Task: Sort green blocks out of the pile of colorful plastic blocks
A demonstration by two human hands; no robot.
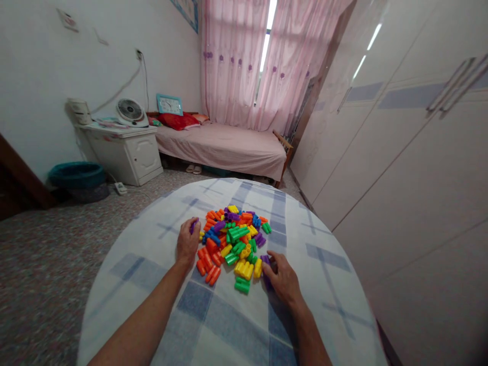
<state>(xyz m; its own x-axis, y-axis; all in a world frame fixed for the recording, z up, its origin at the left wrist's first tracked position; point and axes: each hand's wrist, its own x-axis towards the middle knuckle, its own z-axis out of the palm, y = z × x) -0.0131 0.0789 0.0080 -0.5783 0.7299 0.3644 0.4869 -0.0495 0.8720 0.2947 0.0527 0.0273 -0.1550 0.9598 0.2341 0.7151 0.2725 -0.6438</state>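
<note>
A heap of bright plastic building blocks, shaped like short joined tubes in orange, green, yellow, blue and purple, lies on the round table. At the heap's left edge, my left hand has its fingers closed around a purple block, partly hidden by them. My right hand is at the near right side, thumb and fingers curled about another purple block. Just left of that hand stand yellow blocks, and a green block lies nearest to me.
A checked cloth covers the table. Beyond it are a bed, a white cabinet with a fan on top, and a bin. Tall wardrobe doors run along the right.
</note>
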